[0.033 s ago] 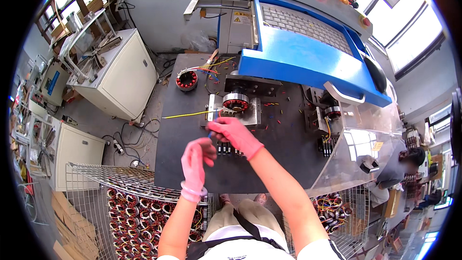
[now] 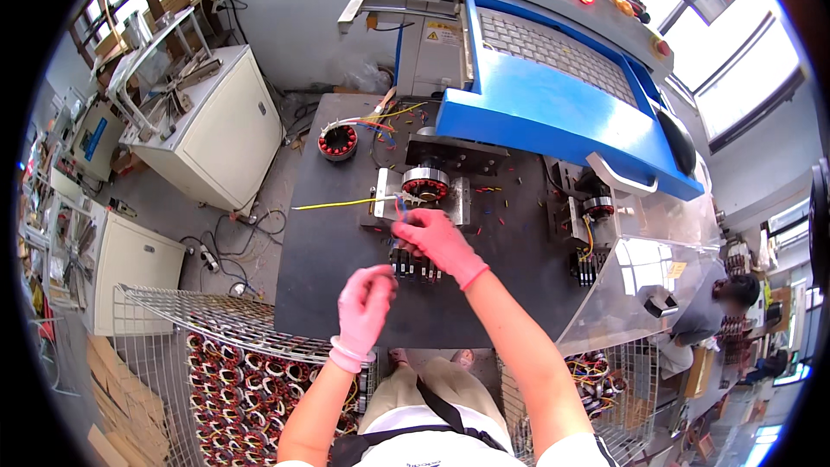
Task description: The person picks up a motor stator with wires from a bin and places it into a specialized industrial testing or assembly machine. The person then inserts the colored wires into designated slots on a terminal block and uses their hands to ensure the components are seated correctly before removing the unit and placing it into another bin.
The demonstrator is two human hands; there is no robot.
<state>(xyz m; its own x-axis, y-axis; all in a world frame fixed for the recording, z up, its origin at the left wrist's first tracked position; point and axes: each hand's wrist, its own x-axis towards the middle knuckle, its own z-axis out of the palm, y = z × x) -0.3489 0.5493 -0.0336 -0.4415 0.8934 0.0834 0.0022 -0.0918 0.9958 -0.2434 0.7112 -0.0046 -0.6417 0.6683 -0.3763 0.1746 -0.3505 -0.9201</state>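
Note:
A motor stator (image 2: pixel 425 180) with a silver rim and red windings sits in the metal fixture (image 2: pixel 386 182) on the dark bench. From it a yellow wire (image 2: pixel 333 204) runs out to the left, and short red and blue wires (image 2: pixel 400 207) reach down to my right hand. My right hand (image 2: pixel 435 245), in a pink glove, pinches at these wires just in front of the fixture. Closer to me, my left hand (image 2: pixel 367 304), also gloved, is off the bench with curled fingers; whether anything is between them is hidden.
Another stator (image 2: pixel 337 143) with loose wires lies at the back left. A blue machine housing (image 2: pixel 536 112) overhangs the bench, with a clear plastic guard (image 2: pixel 635 272) at right. Small black terminal blocks (image 2: pixel 417 265) are below my right hand. A wire basket (image 2: pixel 225 329) holds several stators.
My right hand has shifted slightly right and down. My left hand has moved down, away from it, and its fingers have curled in.

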